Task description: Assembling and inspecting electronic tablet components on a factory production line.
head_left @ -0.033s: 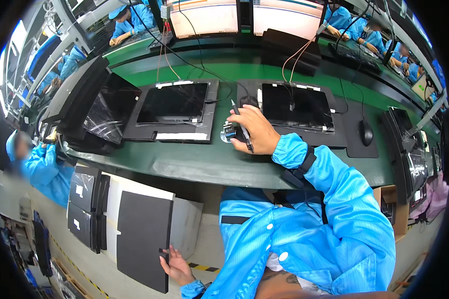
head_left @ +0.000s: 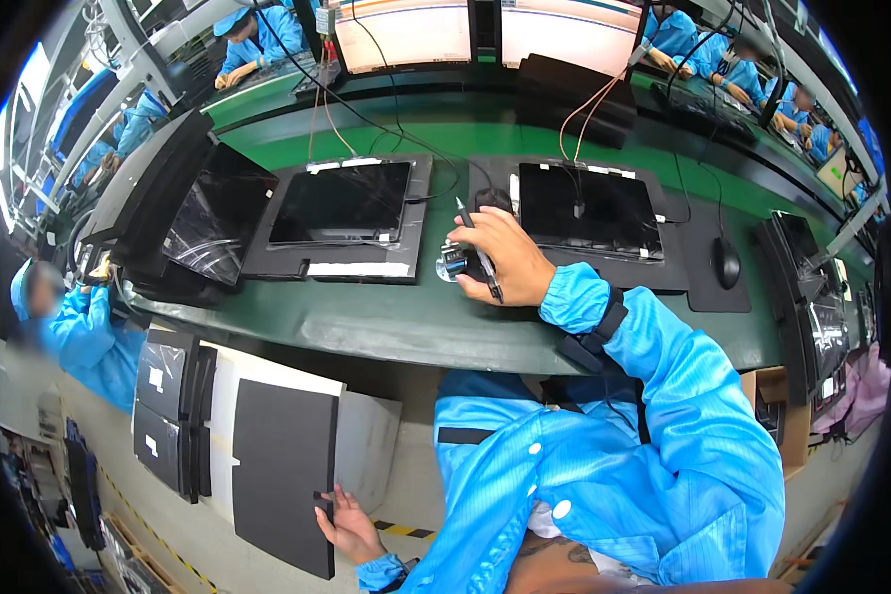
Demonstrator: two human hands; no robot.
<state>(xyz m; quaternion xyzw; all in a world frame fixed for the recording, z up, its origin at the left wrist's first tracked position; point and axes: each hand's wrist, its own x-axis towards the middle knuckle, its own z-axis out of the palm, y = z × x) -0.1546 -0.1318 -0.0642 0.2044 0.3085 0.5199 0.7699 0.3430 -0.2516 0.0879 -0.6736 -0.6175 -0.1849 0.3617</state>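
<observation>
My right hand [head_left: 500, 265] rests on the green bench [head_left: 386, 322] between two dark flat screens. It holds a thin dark pen-like tool [head_left: 473, 246] and covers a small silvery object [head_left: 450, 263]. One screen [head_left: 342, 203] lies left of that hand on a black tray, the other screen [head_left: 589, 210] to its right with cables plugged in. My left hand [head_left: 346, 530] is low beside my body and grips the lower edge of a dark flat panel [head_left: 282, 475] that stands upright below the bench.
More dark and white panels [head_left: 173, 396] stand stacked to the left of the held one. A black mouse [head_left: 726, 262] sits on a mat at the right. Tilted screens [head_left: 218, 213] lean at the left. Two monitors [head_left: 406, 30] stand behind. A co-worker in blue [head_left: 74, 332] works at left.
</observation>
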